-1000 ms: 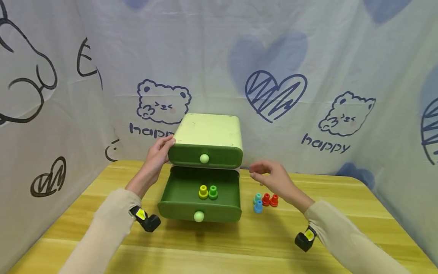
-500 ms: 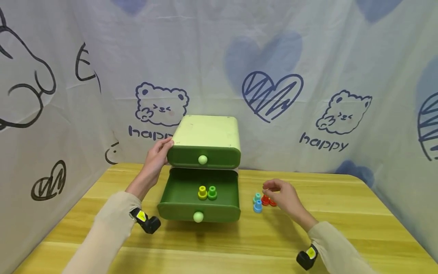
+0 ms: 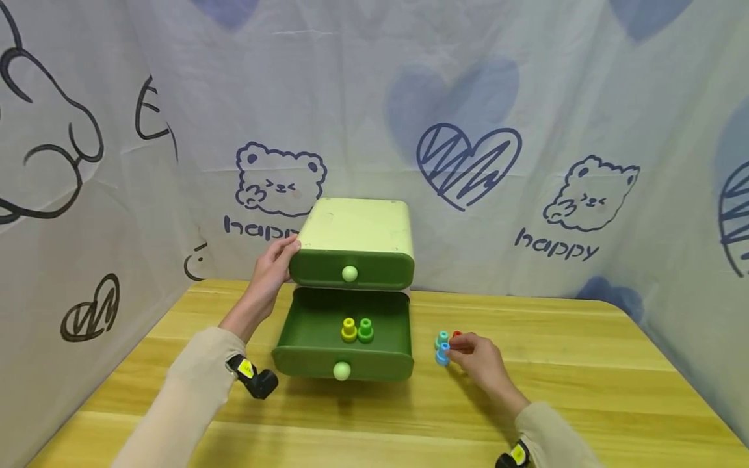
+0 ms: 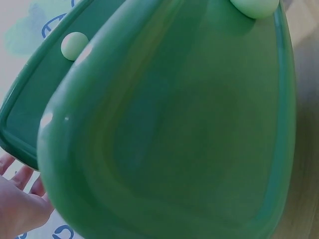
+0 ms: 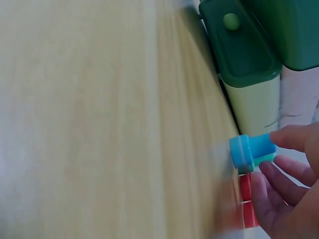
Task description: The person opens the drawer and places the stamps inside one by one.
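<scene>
Against the left side of a pale-green two-drawer cabinet [image 3: 357,224], my left hand [image 3: 270,270] rests with fairly straight fingers. The cabinet's lower drawer [image 3: 374,367] is pulled out, holding an upright yellow peg [image 3: 349,330] beside a green peg [image 3: 365,331]. Right of the cabinet, my right hand [image 3: 482,364] pinches the narrow upper part of a blue peg [image 5: 241,153] between thumb and fingers; its wide base is down on the table. A teal peg [image 3: 441,338] stands just behind it. Two red pegs [image 5: 245,187] stand close by, mostly covered by the hand in the head view.
The upper drawer [image 3: 322,270] is closed, its round knob facing me. The wooden table [image 3: 585,364] extends to both sides. A white cloth [image 3: 363,97] with heart and bear drawings hangs behind and at the sides.
My right hand has come down from above the table beside the cabinet, then moved in to the blue peg. The left hand stays at the cabinet's side; the drawer pegs have not moved.
</scene>
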A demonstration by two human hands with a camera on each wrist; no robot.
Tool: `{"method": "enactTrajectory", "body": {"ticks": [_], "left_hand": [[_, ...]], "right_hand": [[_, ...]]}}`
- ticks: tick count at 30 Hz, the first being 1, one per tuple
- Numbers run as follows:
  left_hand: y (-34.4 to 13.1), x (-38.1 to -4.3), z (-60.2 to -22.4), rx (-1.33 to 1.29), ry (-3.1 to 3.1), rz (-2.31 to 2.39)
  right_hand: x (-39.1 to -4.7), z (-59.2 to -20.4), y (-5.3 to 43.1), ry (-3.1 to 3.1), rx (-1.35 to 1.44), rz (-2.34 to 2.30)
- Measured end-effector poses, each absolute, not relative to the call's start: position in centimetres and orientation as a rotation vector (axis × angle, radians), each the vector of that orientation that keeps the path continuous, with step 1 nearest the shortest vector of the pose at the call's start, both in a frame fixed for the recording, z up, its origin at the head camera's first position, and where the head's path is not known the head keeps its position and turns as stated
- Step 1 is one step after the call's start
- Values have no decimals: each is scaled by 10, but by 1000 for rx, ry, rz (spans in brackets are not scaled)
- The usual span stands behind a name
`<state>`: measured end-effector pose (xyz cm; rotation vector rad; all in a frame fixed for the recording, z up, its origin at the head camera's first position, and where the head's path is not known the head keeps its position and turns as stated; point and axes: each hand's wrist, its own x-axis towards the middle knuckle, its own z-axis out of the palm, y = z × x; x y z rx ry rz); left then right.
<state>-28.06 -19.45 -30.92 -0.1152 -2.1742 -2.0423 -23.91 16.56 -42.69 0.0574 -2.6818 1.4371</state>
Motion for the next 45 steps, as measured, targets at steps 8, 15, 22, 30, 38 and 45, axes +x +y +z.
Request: {"method": "enactTrajectory", "body": {"ticks": [8, 15, 22, 30, 38, 45], "left_hand": [[-193, -283, -309, -108, -2179, -2041], [-192, -282, -310, -114, -2187, -2040], [-192, -283, -309, -130, -2181, -2038], [-193, -282, -308, -130, -2177, -2035], [-195, -282, -309, -131, -2189, -2026], [-195, -281, -309, -129, -2184, -2033]], "right_hand": [[-241, -434, 161, -2690, 18, 1378], [-241, -434, 160, -2690, 42, 1304], [-240, -432, 161, -2697, 77, 1256], [-237, -423, 162, -2702, 105, 1255], [-236, -414, 163, -2703, 160, 1257], [-239, -408, 164, -2692, 256, 1204]]}}
